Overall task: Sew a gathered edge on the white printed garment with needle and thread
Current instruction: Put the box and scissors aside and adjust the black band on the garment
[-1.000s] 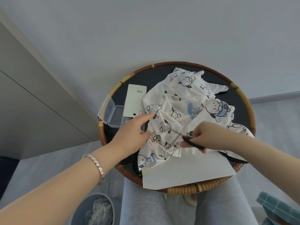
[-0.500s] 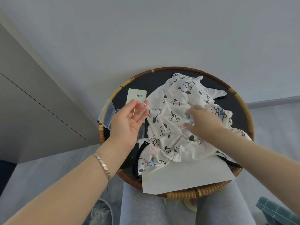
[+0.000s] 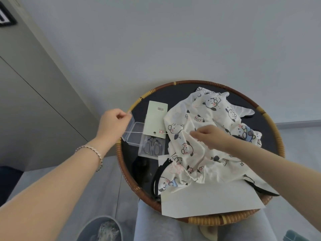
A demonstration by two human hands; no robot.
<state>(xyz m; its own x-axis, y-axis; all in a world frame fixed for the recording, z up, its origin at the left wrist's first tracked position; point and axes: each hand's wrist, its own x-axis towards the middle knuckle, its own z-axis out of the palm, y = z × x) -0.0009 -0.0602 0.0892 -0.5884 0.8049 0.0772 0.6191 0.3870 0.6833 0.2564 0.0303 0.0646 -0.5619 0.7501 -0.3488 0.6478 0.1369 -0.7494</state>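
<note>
The white printed garment (image 3: 199,141) lies crumpled across a round black tray with a woven rim (image 3: 271,124) on my lap. My right hand (image 3: 208,136) rests on the cloth and pinches it at the left fold. From that spot a thin white thread (image 3: 147,132) runs taut leftwards to my left hand (image 3: 113,123), which pinches its other end with curled fingers beside the tray's left edge. No needle is visible.
Small scissors (image 3: 152,147) lie on a clear packet left of the garment. A pale green card (image 3: 155,119) and an open clear plastic box (image 3: 132,134) sit beside them. A white paper sheet (image 3: 208,199) covers the tray's front. A bin (image 3: 102,229) stands below left.
My right hand held the scissors a second ago; they now lie on the tray. My left hand has drawn the thread out leftwards past the tray's edge, and the right now pinches the cloth.
</note>
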